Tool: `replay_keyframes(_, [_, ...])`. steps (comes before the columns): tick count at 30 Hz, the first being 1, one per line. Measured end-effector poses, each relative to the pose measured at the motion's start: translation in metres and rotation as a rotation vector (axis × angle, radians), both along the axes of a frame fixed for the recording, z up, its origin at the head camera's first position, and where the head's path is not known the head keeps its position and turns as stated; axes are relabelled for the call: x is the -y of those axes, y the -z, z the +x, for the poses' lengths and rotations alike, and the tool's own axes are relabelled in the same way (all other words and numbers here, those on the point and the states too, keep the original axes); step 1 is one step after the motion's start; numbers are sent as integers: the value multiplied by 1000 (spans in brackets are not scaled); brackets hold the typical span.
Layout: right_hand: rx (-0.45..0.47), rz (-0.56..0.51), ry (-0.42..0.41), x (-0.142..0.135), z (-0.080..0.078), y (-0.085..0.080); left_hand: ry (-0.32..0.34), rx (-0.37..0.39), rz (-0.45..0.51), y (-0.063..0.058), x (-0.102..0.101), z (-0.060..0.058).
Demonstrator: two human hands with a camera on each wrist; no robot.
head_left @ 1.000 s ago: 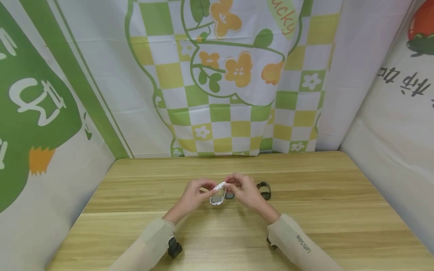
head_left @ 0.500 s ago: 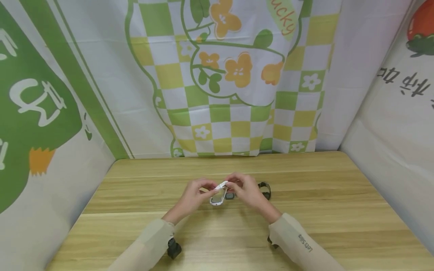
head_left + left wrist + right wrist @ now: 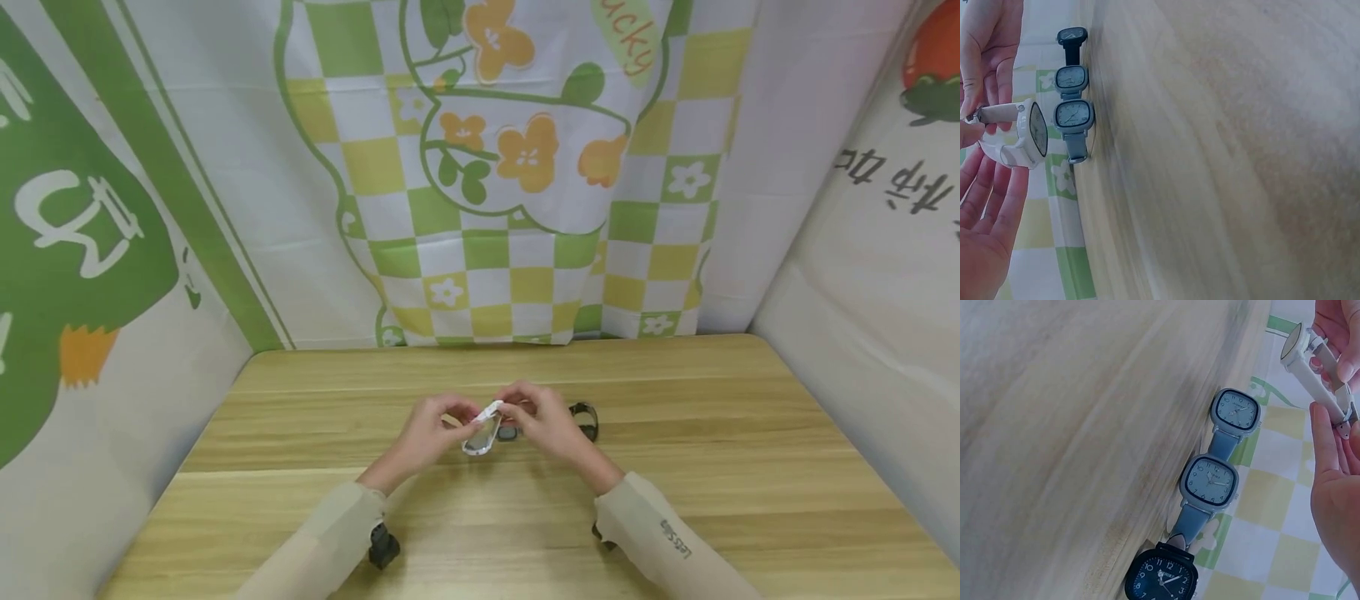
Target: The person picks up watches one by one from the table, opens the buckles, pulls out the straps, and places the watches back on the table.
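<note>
Both hands hold a white wristwatch (image 3: 477, 450) above the table, its square case hanging below and its strap looped. My left hand (image 3: 427, 429) pinches the strap near the buckle from the left, while my right hand (image 3: 543, 421) grips the strap end from the other side. In the left wrist view the white watch (image 3: 1036, 131) shows its dial facing the table side, and the metal buckle sits between the fingertips. Whether the strap is fastened cannot be told. Part of the strap is hidden behind the fingers.
On the wooden table (image 3: 300, 483), a black watch (image 3: 590, 432) lies right of the hands. Two grey-blue watches, one nearer the left (image 3: 1074, 114) and another beside it (image 3: 1071, 77), lie in line with it. A checked curtain (image 3: 487, 275) hangs behind the table.
Both hands stay almost in place on the strap. The white watch's case has swung and tilted slightly.
</note>
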State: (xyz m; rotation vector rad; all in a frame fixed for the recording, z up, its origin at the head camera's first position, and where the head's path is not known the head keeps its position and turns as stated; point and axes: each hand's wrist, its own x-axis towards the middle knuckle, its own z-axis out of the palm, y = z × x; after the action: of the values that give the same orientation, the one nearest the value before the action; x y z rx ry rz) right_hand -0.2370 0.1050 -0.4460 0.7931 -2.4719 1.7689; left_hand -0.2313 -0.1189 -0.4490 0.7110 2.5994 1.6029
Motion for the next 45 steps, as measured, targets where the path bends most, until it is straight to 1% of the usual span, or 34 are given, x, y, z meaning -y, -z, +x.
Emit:
replay_keyframes(4, [-2, -10, -3, 1, 0, 0, 8, -6, -16, -1, 1, -1])
replay_keyframes(7, [12, -15, -2, 3, 0, 0, 20, -11, -33, -1, 1, -2])
replay_keyframes(13, [15, -5, -23, 2, 0, -1, 14, -25, -59, -1, 2, -2])
replay_keyframes(18, [10, 2, -39, 1, -1, 1, 8, -24, -56, -2, 1, -1])
replay_keyframes(24, [9, -4, -19, 2, 0, 0, 8, -20, -50, -2, 1, 0])
replay_keyframes(28, [21, -11, -14, 3, 1, -1, 11, -23, -43, -2, 2, 0])
replay_keyframes(32, [26, -25, -28, 2, 2, -1, 15, -24, -39, -1, 3, 1])
replay_keyframes(40, [60, -18, -47, -2, 3, -3, 1, -33, -45, -3, -1, 1])
replay_keyframes(45, [57, -19, -34, -2, 4, -2, 12, -36, -41, -3, -2, 2])
